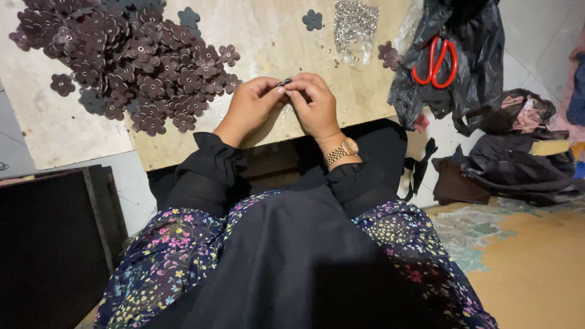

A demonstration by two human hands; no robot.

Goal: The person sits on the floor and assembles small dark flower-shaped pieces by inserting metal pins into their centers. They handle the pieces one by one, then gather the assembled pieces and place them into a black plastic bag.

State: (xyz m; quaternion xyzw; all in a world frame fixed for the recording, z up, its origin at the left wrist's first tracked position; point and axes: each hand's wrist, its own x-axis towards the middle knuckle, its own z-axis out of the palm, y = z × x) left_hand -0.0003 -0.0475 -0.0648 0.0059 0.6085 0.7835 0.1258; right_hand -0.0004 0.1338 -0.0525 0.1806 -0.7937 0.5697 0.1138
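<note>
Head view, looking down over the lap. Both hands meet at centre frame, just above the near edge of the counter (268,36), a bare, scuffed plywood board.

Left hand (248,108) and right hand (315,105) are closed fingertip to fingertip on one small dark flower piece (284,81). Each grip is a tight pinch, thumb against forefinger, nothing else in either hand. The piece sits right between the two grips, equally near both. It shows edge-on, so I cannot tell its face or long axis; a small pale glint shows on it, possibly metal.

Upper left of the frame: a heap of flower cut-outs (131,58), dark brown, flat, scalloped petals, matte like leather or felt, many with a pale centre hole. It lies up and left of the hands, nearer the left hand, well apart from the right.

Upper centre: a clear bag of small silver metal eyelets (355,25), shiny and granular, up and right of the hands, nearer the right.

Upper right: red-handled scissors (435,62) lying on a crumpled black plastic bag (481,49), glossy.

Gold-coloured wristwatch (342,150) on the right wrist.
</note>
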